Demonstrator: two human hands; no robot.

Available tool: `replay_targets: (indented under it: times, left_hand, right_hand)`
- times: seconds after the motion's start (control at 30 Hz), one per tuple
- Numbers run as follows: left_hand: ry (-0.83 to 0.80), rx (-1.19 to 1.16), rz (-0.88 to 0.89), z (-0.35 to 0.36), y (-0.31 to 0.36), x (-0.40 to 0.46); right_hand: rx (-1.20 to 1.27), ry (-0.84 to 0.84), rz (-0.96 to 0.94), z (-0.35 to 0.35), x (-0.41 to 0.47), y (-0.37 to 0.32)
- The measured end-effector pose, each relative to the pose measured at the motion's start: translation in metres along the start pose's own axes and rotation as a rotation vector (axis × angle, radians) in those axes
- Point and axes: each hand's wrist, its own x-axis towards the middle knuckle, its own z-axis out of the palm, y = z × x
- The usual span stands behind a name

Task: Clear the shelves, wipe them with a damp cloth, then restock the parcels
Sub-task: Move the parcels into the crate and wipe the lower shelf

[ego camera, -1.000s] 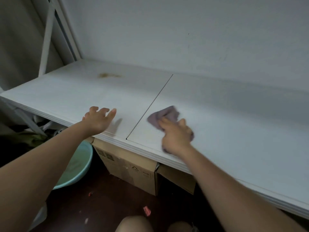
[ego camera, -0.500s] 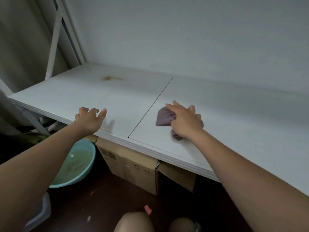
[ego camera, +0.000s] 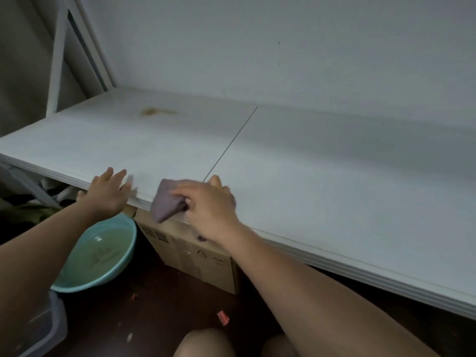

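The shelf (ego camera: pixel 309 176) holds no parcels, so clearing looks done. The right hand (ego camera: pixel 208 210) grips the cloth (ego camera: pixel 167 202) at the shelf's front edge; the left hand (ego camera: pixel 109 193) rests open there. A brown stain (ego camera: pixel 154 112) near the shelf's back remains; restocking awaits.

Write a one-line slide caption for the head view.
Right hand wipes white shelf board's front edge with crumpled purple cloth; open left hand steadies the edge.

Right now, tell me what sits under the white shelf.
Under the white shelf stand a cardboard box and, left of it, a teal basin holding water, both on the dark floor. The shelf covers the box's top and everything further back.
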Motion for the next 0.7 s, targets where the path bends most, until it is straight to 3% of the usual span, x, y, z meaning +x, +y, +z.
replay_targets:
  times: [0.13, 0.23, 0.3, 0.4, 0.47, 0.6, 0.7]
  left_hand:
    - [-0.006, 0.048, 0.021, 0.008, 0.021, 0.008]
    - [-0.038, 0.118, 0.104, 0.021, 0.051, 0.024]
    - [-0.043, 0.128, 0.138, 0.025, 0.072, 0.028]
    - [-0.05, 0.119, 0.142, 0.028, 0.089, 0.032]
    - [-0.049, 0.109, 0.11, 0.026, 0.091, 0.032]
    - [-0.066, 0.106, 0.11, 0.023, 0.09, 0.037]
    - [-0.072, 0.069, 0.16, 0.021, 0.105, 0.041]
  right_hand:
    - [-0.099, 0.318, 0.272, -0.094, -0.012, 0.061]
    - [-0.279, 0.24, 0.743, -0.152, -0.044, 0.125]
    - [-0.378, 0.236, 0.867, -0.161, -0.059, 0.147]
    - [-0.415, 0.27, 0.811, -0.129, -0.042, 0.139]
    - [-0.381, 0.246, 0.661, -0.096, -0.02, 0.116]
    - [-0.29, 0.074, 0.344, -0.049, 0.015, 0.071]
    - [-0.27, -0.007, 0.287, -0.056, 0.022, 0.074]
